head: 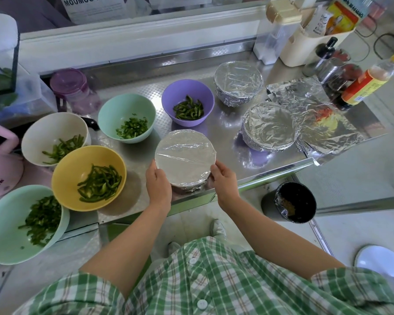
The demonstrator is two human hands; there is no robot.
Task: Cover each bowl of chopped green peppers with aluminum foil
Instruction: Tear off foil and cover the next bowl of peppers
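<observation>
Head view: left hand and right hand grip opposite sides of the round foil-covered bowl, fingers curled against its foil skirt, at the near edge of the shiny steel surface. To finish well, I'd judge, keep the bowl flat and crimp the loose foil tight under the rim all round without tearing the smooth top. That near edge is close, so slide inward. Open room lies just behind, between the purple plastic bowl and the crinkled foil-wrapped bowl toward the right edge; the yellow plastic bowl crowds the left.
</observation>
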